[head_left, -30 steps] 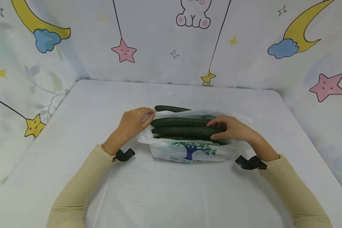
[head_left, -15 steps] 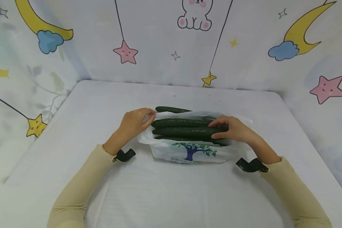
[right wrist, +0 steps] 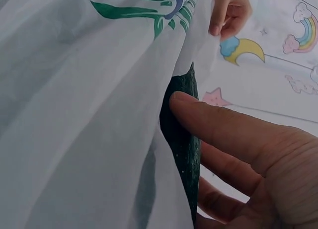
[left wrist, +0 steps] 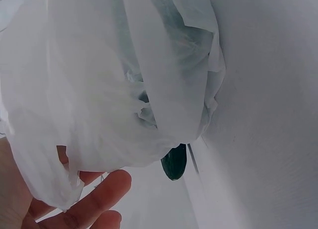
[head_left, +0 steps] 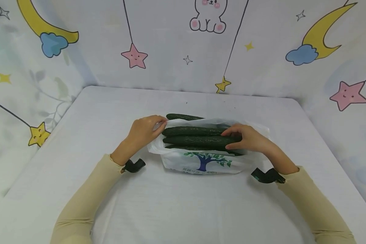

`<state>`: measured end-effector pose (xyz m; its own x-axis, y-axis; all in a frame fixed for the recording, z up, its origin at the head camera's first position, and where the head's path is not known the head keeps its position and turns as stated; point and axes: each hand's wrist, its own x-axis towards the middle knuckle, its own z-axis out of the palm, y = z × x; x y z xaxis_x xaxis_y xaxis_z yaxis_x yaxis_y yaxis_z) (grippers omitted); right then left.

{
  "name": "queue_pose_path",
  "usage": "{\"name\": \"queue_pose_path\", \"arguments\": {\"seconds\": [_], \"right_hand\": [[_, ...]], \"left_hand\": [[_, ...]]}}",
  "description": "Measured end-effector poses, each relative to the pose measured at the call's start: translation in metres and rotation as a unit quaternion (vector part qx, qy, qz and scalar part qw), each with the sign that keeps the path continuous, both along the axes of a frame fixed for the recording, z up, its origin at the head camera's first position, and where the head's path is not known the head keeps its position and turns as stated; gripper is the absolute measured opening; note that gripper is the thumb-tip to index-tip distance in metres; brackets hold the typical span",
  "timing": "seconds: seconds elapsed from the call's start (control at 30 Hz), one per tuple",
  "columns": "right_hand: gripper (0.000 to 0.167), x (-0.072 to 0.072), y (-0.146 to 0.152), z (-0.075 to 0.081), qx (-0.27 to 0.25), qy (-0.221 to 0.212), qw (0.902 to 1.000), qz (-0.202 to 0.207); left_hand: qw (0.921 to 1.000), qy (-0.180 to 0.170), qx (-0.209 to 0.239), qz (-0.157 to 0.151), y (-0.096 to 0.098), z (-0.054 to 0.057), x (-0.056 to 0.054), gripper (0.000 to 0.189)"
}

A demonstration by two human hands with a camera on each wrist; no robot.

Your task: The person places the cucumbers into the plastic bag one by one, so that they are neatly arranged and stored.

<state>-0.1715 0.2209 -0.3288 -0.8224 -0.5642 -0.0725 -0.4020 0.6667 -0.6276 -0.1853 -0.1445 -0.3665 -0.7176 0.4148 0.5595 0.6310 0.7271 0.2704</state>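
Note:
A white plastic bag [head_left: 174,162] printed with a blue-and-green tree lies on its side, its mouth spread upward. Several long dark green cucumbers [head_left: 195,140] show side by side in the opening. My left hand [head_left: 146,128] pinches the bag's rim at its left end; the left wrist view has the thin plastic [left wrist: 89,90] between thumb and fingers. At the other end, my right hand [head_left: 251,138] grips a cucumber, its thumb on the near side and fingers over the far side. The right wrist view shows the thumb pressed on the dark skin of that cucumber [right wrist: 184,144].
One more cucumber [head_left: 183,117] lies behind the bag, partly hidden by its raised edge. A white cloth [head_left: 183,210] covers the table. Printed curtains [head_left: 164,27] with moons and stars stand along the back and sides.

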Motion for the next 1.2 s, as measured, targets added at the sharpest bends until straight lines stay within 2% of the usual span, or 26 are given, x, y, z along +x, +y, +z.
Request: {"name": "queue_pose_path", "arguments": {"seconds": [0.17, 0.43, 0.7, 0.93, 1.2], "right_hand": [[0.038, -0.003, 0.002, 0.0, -0.005, -0.005, 1.0, 0.006], [0.038, -0.005, 0.0, 0.0, -0.034, -0.053, 0.9977, 0.026], [0.034, -0.004, -0.002, 0.002, -0.035, -0.058, 0.9972, 0.031], [0.026, -0.013, -0.002, 0.0, -0.028, -0.057, 0.9973, 0.038], [0.025, -0.022, -0.008, 0.011, -0.023, -0.05, 0.9971, 0.052]], "left_hand": [[1.0, 0.001, 0.001, -0.002, 0.001, 0.001, 0.0, 0.016], [1.0, 0.005, -0.001, -0.001, 0.001, 0.001, 0.0, 0.015], [1.0, -0.002, -0.005, 0.004, 0.001, 0.0, -0.001, 0.016], [1.0, 0.003, -0.008, 0.003, 0.001, 0.001, 0.0, 0.016], [0.9999, 0.001, -0.008, 0.009, 0.001, 0.001, 0.0, 0.016]]}}
